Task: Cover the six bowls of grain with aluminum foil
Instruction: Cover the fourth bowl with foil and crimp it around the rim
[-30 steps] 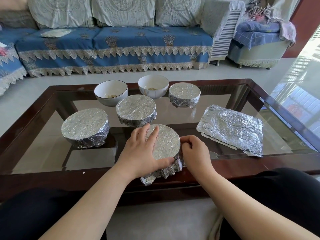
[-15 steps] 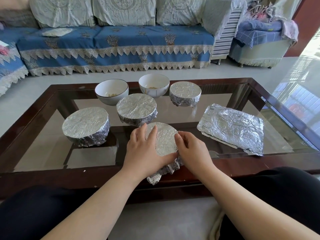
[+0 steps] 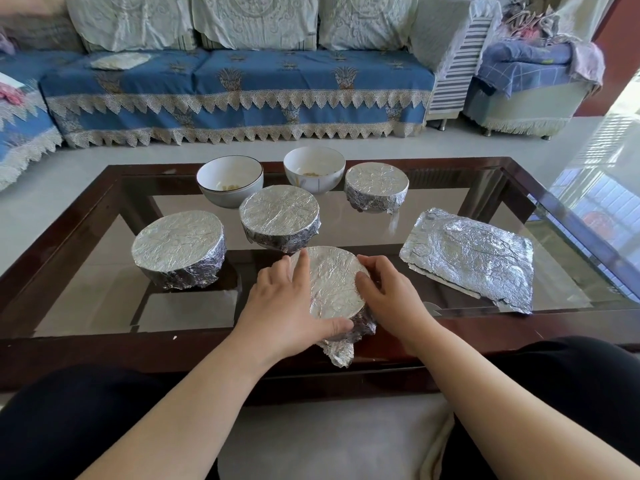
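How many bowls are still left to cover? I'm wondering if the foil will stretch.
Done: three bowls are wrapped, the left one, the middle one and the far right one. In hand: the left hand and right hand press foil around the nearest bowl; a loose tail hangs at its front. Left: two open white bowls at the back. A stack of foil sheets lies to the right.

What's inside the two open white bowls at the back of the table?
A small amount of pale grain lies at the bottom of the left open bowl and of the right open bowl. The kind cannot be told. The foil-covered bowls' contents are hidden.
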{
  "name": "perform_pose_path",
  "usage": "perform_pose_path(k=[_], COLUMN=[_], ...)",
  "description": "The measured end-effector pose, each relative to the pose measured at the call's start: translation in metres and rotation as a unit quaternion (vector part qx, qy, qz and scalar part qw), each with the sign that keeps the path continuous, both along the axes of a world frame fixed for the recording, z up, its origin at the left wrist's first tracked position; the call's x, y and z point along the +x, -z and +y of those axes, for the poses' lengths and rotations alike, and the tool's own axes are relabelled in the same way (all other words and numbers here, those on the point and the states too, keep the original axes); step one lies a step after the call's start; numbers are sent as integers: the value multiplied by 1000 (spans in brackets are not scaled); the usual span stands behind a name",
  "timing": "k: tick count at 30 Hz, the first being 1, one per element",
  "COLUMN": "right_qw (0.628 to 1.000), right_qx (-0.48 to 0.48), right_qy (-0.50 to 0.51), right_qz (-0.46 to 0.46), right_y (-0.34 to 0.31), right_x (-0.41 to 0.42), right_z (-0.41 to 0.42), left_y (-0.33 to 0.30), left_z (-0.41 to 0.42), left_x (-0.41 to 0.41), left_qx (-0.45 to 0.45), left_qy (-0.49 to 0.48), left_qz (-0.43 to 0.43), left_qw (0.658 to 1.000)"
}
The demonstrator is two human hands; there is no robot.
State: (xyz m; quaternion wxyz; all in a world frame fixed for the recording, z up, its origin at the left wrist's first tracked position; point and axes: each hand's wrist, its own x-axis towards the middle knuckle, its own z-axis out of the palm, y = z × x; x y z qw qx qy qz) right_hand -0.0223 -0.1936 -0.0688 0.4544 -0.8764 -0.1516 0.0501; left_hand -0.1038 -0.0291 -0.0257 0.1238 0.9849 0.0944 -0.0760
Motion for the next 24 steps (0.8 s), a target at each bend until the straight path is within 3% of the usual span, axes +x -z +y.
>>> perform_pose_path(k=[8,14,24], right_qw=[998,983,971], right_qx=[50,162,233], right_qy=[-22,-47,33], right_qz=[18,68,52], right_y=[1,11,38], right_x=[9,4,-5], right_z=[-2,-6,3], left_y=[10,16,22], left_z=[11,12,14], left_x=[10,12,14], left_qx=[-2,-45,-49], left_qy=[76,74,72], left_qz=[-14,-28,-41], left_qw=[997,996,995])
